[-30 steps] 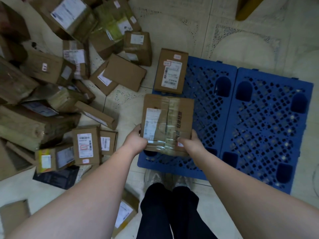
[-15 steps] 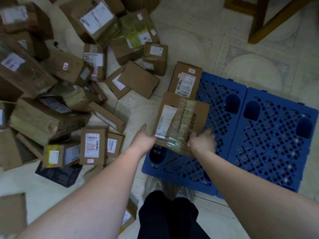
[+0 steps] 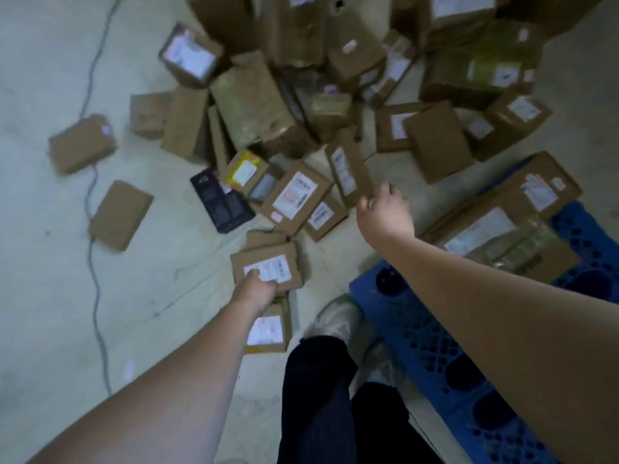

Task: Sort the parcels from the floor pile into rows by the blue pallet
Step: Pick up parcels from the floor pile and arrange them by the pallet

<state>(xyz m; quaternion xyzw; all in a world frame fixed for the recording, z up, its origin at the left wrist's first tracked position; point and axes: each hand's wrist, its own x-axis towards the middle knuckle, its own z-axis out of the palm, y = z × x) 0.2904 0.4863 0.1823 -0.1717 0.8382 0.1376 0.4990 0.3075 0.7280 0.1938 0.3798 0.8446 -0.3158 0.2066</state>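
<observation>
Left hand [image 3: 256, 289] grips small parcel [image 3: 268, 266] (label up) — right hand [image 3: 385, 212] loose, free

I take this for a parcel sorting room or small courier depot. A pile of cardboard parcels [image 3: 268, 105], most with white shipping labels, covers the pale tiled floor [image 3: 50, 296]. Right of the pile lies a blue pallet [image 3: 435, 346] of perforated plastic, with two taped boxes [image 3: 502, 236] resting on its far edge. Left of the pile a grey cable [image 3: 95, 289] snakes across the floor past a few stray parcels.
</observation>
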